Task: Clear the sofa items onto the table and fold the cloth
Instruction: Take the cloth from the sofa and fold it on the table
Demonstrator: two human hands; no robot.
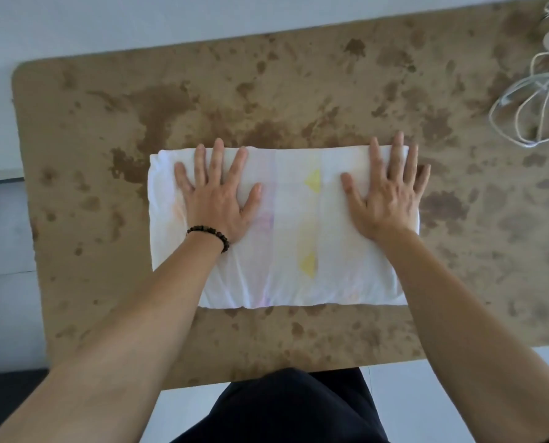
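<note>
A white cloth (298,225) with faint yellow and pink marks lies folded into a rectangle in the middle of the brown mottled table (266,91). My left hand (219,193), with a dark bead bracelet on its wrist, lies flat on the cloth's left half, fingers spread. Over the right half my right hand (385,190) presses flat too, its fingertips at the cloth's far right corner. Neither hand grips anything.
A coiled white cable (535,103) with a white plug lies at the table's far right corner. A pale floor surrounds the table. My dark-clothed legs (286,410) stand against the near edge.
</note>
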